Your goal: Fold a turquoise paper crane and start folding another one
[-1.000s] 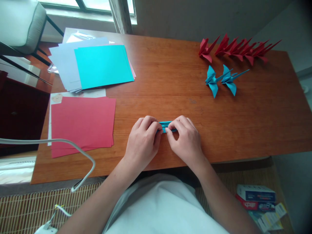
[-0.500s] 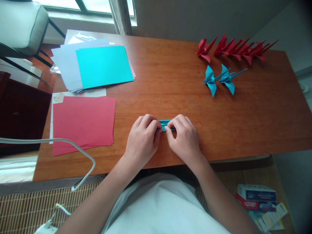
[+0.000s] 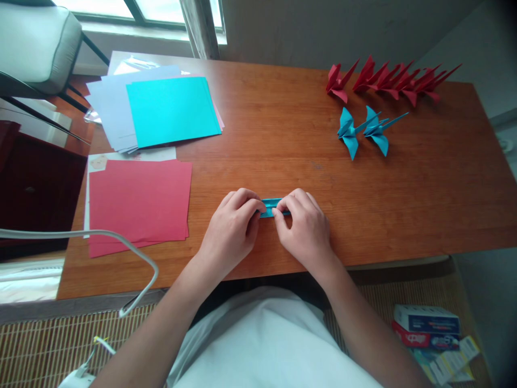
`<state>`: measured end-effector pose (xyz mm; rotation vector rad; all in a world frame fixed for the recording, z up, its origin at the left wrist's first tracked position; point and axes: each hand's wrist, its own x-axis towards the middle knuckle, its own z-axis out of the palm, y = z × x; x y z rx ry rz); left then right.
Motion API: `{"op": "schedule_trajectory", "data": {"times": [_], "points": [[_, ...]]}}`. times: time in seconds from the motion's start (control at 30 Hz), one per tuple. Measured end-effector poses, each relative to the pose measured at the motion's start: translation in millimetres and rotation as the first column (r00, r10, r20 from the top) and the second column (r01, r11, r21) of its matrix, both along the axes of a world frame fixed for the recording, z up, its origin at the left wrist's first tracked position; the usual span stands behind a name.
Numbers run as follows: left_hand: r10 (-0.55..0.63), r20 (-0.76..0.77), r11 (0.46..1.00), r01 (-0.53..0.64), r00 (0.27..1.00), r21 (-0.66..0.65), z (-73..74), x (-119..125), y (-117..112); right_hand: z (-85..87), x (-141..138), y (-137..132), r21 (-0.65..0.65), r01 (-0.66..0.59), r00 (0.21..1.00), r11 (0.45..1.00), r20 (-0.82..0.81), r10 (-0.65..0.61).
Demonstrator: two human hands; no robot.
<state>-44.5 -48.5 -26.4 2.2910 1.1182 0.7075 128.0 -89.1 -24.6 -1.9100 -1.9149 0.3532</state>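
A narrow folded piece of blue paper (image 3: 268,210) lies near the front of the wooden table, between my two hands. The fingers of my left hand (image 3: 238,218) are closed on its left end. At the other end, my right hand (image 3: 305,223) pinches the paper between thumb and fingers. My fingertips hide both ends, so only the middle stretch with its lengthwise folds shows. Farther back on the right stand two blue paper cranes (image 3: 348,132), and behind them is a row of several red paper cranes (image 3: 383,78).
Red paper sheets (image 3: 139,202) lie on the table's left side. Behind them are blue sheets (image 3: 173,110) on white ones (image 3: 113,108). A pale cable (image 3: 137,248) arches over the front left corner. Boxes (image 3: 426,320) sit below at the right, on a slatted mat (image 3: 40,345).
My left hand has shifted slightly left along the blue paper, so a little more of its middle shows. My right hand stays nearly where it was.
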Motion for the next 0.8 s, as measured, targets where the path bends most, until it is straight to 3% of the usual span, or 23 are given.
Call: {"op": "schedule_trajectory", "data": {"times": [0.23,0.47,0.8], "points": [[0.033,-0.041,0.999,-0.032,0.999,0.035,2.5,5,-4,0.5,0,1,-0.007,0.0,1.0,1.0,0.0,0.0],[0.145,-0.144,0.984,-0.127,0.979,0.127,-0.3,16,-10,1.4,-1,0,-0.022,0.009,1.0,1.0,-0.001,-0.009],[0.101,-0.196,0.988,-0.076,0.975,0.134,-1.9,14,-11,0.8,-1,0,-0.002,0.003,1.0,1.0,0.015,-0.003]]}}
